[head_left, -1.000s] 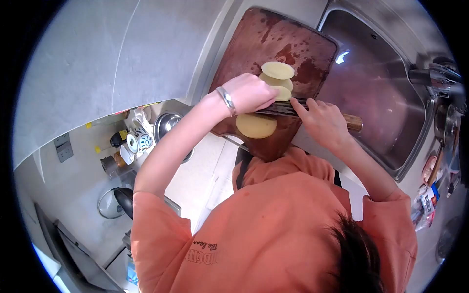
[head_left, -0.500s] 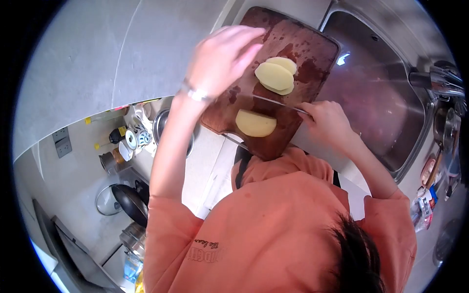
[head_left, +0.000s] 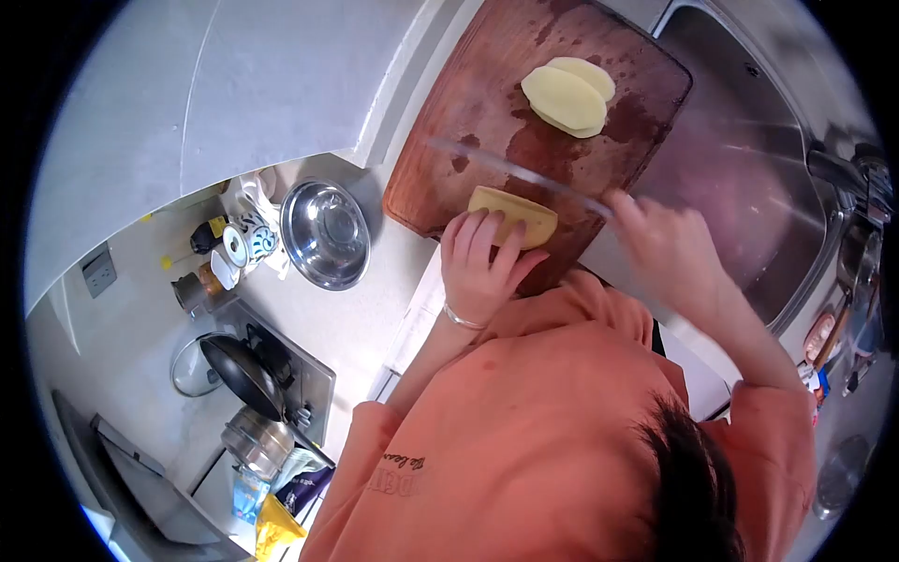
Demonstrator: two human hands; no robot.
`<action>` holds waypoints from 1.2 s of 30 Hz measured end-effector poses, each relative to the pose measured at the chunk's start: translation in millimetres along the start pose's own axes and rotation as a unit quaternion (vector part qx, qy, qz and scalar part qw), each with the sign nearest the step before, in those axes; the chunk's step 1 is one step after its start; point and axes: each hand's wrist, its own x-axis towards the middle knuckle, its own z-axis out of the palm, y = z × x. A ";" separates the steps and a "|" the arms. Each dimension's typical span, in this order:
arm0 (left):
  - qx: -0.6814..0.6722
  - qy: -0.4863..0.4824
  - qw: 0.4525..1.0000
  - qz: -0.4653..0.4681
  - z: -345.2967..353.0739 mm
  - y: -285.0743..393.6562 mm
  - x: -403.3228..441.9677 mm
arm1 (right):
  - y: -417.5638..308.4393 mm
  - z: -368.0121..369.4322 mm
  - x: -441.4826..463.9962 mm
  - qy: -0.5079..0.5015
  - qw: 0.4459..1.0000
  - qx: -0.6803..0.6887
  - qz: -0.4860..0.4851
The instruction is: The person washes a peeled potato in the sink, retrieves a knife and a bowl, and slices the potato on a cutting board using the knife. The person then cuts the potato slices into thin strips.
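A peeled potato piece [head_left: 536, 221] lies on the wooden cutting board [head_left: 646, 89]. My left hand [head_left: 479, 267] rests on its near left side, fingers bent over the potato and gripping it. In my right hand [head_left: 670, 239], the fingers are closed around the handle of a knife [head_left: 524, 174]. Its blade, blurred by motion, is held just beyond the potato piece and apart from it. Farther up the board, several flat potato slices [head_left: 567, 96] overlap in a small pile.
A metal sink [head_left: 721, 178] adjoins the board on the right. To the left are a steel bowl [head_left: 325, 234], a patterned jar [head_left: 248, 239] and a black pan [head_left: 243, 375] on the stove. A grey cabinet [head_left: 272, 84] juts out at upper left.
My left hand has come down from above the board onto the potato piece. The knife has stayed in my right hand, and the view has shifted.
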 end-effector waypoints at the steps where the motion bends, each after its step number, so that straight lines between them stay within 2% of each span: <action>1: -0.002 -0.001 1.000 -0.003 3.1 0.0 -3.3 | -12.2 -8.5 -5.6 -0.004 1.000 0.000 0.000; 4: 0.000 -0.028 0.999 -0.029 8.7 -2.4 -17.3 | -36.7 -22.6 -16.9 -0.052 0.998 0.008 -0.022; 6: -0.004 -0.032 0.999 -0.021 10.0 -5.6 -21.6 | -40.8 -22.5 -21.4 -0.070 0.996 -0.044 -0.047; 18: -0.036 -0.016 0.999 -0.007 13.7 -9.3 -29.3 | -43.8 -40.1 -24.0 -0.148 0.988 -0.042 -0.009; 24: -0.040 0.003 0.999 -0.030 15.6 -5.3 -24.3 | -43.5 -45.7 -19.6 -0.160 0.987 0.008 0.001; 36: -0.028 0.013 0.999 -0.035 15.5 -7.0 -23.9 | -44.4 -39.0 -5.6 -0.136 0.990 -0.037 -0.021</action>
